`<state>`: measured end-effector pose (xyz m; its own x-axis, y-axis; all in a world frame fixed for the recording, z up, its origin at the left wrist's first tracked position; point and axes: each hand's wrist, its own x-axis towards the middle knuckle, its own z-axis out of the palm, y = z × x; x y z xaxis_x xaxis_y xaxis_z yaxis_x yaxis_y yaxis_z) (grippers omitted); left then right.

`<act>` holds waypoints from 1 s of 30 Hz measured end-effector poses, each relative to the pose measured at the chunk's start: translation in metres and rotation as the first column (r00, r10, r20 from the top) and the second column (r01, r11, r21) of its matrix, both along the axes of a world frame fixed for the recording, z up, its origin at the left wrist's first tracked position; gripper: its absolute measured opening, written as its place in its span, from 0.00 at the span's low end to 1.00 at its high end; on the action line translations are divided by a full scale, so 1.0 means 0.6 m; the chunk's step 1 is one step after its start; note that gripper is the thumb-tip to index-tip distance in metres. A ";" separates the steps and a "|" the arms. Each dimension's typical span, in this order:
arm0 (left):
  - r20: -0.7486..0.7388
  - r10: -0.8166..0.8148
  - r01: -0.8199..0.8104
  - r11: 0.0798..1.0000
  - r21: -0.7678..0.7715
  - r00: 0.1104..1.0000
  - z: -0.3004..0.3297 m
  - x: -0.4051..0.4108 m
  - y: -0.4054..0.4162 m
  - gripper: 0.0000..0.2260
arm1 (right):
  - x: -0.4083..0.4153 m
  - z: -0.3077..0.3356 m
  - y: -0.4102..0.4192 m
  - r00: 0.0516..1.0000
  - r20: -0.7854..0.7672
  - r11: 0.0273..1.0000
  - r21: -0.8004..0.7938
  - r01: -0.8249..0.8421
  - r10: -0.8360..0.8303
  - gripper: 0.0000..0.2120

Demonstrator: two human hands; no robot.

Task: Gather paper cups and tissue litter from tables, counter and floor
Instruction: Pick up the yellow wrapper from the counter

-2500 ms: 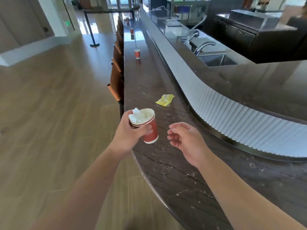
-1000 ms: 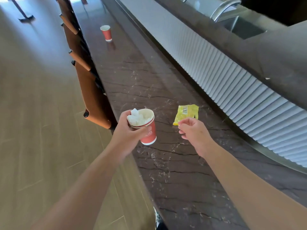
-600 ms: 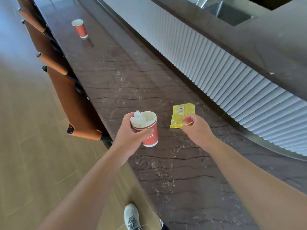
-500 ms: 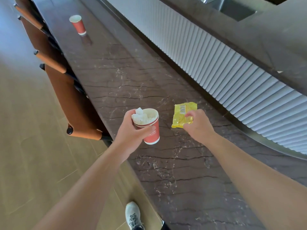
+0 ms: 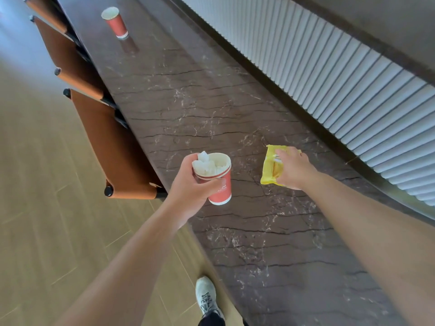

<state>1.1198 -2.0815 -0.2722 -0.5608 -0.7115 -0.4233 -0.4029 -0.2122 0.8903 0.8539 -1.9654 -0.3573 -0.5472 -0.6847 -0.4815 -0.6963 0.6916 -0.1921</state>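
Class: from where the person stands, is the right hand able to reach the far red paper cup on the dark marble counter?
Probably not: the far red paper cup stands well beyond the right hand, though no obstacle lies between.

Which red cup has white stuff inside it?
The red paper cup held in the left hand, stuffed with crumpled white tissue. The other red paper cup, standing far along the dark marble counter, shows no tissue.

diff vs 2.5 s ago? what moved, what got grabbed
The right hand reached forward from empty air onto the yellow packet on the counter and now closes its grip on it; the packet has not visibly lifted. The person stepped forward along the counter. Unchanged: the left hand keeps holding the red cup stuffed with tissues; the far red cup stands untouched.
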 end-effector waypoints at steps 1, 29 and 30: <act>0.001 -0.004 0.004 1.000 0.001 1.000 -0.001 -0.003 -0.001 0.30 | -0.001 -0.004 0.002 1.000 0.003 1.000 -0.002 -0.005 0.005 0.38; 0.012 -0.020 0.021 0.988 -0.153 1.000 0.108 0.066 0.048 0.30 | 0.167 0.250 -0.024 0.844 0.534 0.494 -0.721 0.486 -0.050 0.04; 0.011 -0.016 0.017 0.986 -0.164 1.000 0.115 0.075 0.050 0.29 | 0.178 0.276 -0.026 0.845 0.534 0.436 -0.751 0.496 -0.042 0.05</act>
